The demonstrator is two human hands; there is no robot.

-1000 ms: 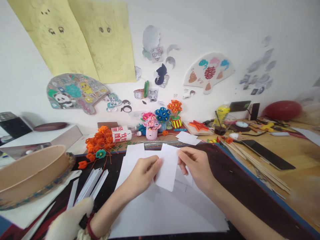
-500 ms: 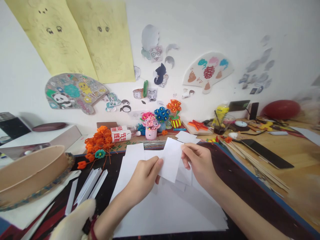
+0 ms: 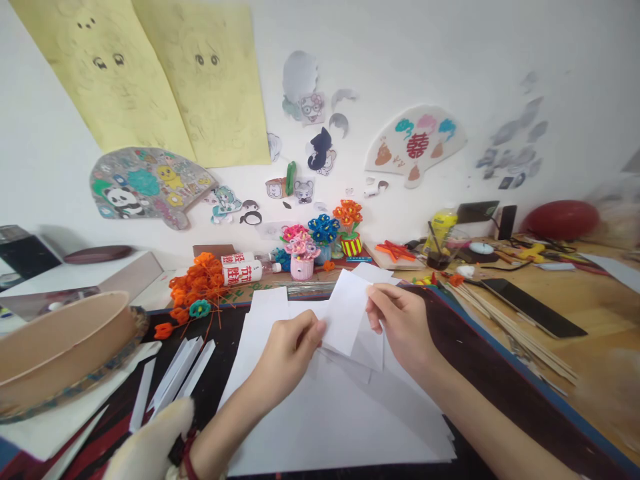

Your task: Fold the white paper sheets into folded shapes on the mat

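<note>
Between my two hands is a small white rectangle of paper (image 3: 346, 313), tilted, above the big sheets. My left hand (image 3: 293, 343) pinches its lower left edge between thumb and fingers. At its upper right corner, my right hand (image 3: 400, 317) pinches it with thumb and forefinger. Beneath it lie another small piece of white paper (image 3: 370, 350) and a stack of large white paper sheets (image 3: 340, 427). Further small pieces of paper (image 3: 270, 300) rest at the stack's far edge.
Folded paper strips (image 3: 175, 373) and a round wooden hoop (image 3: 65, 340) lie to the left. Orange pipe-cleaner flowers (image 3: 200, 280), a plastic bottle (image 3: 245, 268) and small flower pots (image 3: 302, 267) line the back. Right of the mat are thin wooden sticks (image 3: 520, 330) and a dark phone-like slab (image 3: 533, 307).
The small paper has risen slightly and shifted a little away from me in my hands. My right hand has moved slightly to the right; my left hand has barely moved.
</note>
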